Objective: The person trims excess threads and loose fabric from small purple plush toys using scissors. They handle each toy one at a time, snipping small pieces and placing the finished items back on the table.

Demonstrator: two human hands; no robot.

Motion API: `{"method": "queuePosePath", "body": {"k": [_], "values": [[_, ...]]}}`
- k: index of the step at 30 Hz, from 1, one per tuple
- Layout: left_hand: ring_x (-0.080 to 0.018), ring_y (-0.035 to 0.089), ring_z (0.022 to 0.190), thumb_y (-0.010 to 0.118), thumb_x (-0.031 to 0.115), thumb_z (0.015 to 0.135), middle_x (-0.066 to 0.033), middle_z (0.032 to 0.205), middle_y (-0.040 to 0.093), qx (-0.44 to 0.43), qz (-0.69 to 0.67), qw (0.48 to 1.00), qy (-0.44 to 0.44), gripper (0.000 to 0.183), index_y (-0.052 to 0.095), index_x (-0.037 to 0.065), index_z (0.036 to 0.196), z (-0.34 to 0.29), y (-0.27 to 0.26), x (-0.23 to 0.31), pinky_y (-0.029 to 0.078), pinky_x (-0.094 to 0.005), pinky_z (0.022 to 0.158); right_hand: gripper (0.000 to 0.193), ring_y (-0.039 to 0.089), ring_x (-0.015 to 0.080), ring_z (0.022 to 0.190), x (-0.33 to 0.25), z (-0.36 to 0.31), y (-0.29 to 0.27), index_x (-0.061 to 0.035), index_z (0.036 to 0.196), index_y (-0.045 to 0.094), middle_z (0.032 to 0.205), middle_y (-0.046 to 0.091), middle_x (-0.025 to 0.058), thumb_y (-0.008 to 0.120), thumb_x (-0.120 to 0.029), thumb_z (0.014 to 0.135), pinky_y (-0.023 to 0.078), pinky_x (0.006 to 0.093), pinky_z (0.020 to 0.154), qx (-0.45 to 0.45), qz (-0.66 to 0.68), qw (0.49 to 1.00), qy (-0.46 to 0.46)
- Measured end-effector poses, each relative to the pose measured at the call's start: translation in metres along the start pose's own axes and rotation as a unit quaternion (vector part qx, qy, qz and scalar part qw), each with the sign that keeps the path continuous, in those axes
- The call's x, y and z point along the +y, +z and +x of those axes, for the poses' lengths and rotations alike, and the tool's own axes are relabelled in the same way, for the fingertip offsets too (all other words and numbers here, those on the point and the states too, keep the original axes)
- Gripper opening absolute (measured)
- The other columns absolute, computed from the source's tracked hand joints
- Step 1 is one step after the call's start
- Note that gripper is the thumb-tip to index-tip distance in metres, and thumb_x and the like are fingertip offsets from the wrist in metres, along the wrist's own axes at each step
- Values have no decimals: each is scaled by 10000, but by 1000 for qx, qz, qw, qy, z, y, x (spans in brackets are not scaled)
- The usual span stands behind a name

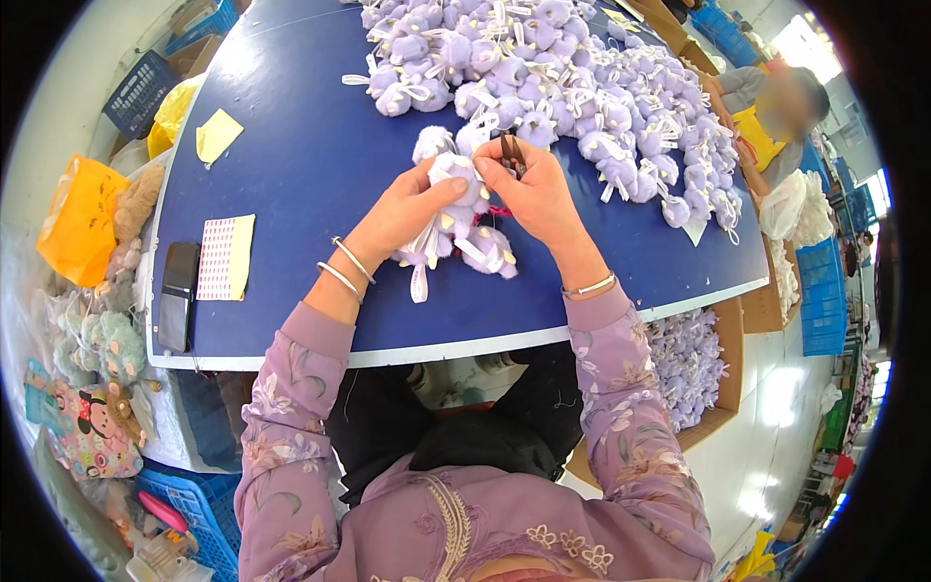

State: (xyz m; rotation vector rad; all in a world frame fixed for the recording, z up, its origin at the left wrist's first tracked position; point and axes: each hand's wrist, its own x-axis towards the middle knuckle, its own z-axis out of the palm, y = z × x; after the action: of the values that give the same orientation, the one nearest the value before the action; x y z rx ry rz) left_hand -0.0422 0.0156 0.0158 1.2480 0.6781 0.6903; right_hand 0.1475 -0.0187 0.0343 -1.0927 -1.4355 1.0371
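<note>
Over the front part of the blue table, my left hand [412, 206] is closed round a small lavender plush toy [454, 182], thumb on top of it. My right hand [529, 194] touches the same toy with its thumb and fingertips. Dark-bladed snips [512, 157] stick up out of the right hand, points away from me. Just under the hands lie more lavender plush toys [488, 250] with white ribbon loops. A bit of magenta [498, 210] shows between them; what it belongs to is hidden.
A large heap of lavender plush toys [543, 82] covers the far table [291, 126]. At the left lie a phone [178, 296], a sticker sheet [225, 257] and yellow paper [218, 136]. A carton [722, 388] of toys stands below right. Another person [776, 112] sits beyond the right edge.
</note>
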Motion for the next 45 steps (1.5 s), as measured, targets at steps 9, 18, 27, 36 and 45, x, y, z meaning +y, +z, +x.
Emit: {"method": "queuePosePath", "body": {"k": [9,18,27,36,45], "values": [[-86,627,828,575,281,959,-43,992,656,6,42,999,14,375,573,-16,1188,2,-1,-1,522,-236,702,145,527,42,791,-2,0,1,16,974,639,866,623,-6,618,-119,924,441,213,691,17,-49,998,-30],[-77,576,799,616,302,920,-30,945,647,12,67,997,38,350,619,8,1112,3,2,-8,481,-249,710,217,526,44,700,1,3,0,11,915,651,785,607,-10,623,-203,933,422,217,626,78,-46,996,-16],[-91,620,758,572,274,952,-53,965,678,54,51,997,21,347,585,-7,1154,4,-1,-2,517,-245,654,347,387,19,477,5,7,-15,-33,747,591,560,451,-60,638,-321,935,293,210,421,161,77,984,29],[-68,579,786,644,302,907,-40,939,657,70,87,993,49,331,625,5,1053,6,-1,-5,487,-249,688,241,536,49,694,-4,6,1,10,961,676,727,610,-1,655,-218,886,423,213,627,40,-48,998,29],[-46,536,744,684,267,870,16,835,603,87,62,994,9,246,641,44,966,7,-11,-2,465,-224,657,433,348,35,465,-54,-27,-103,-35,1217,584,854,669,63,584,-368,939,279,204,412,45,278,952,-124]]}}
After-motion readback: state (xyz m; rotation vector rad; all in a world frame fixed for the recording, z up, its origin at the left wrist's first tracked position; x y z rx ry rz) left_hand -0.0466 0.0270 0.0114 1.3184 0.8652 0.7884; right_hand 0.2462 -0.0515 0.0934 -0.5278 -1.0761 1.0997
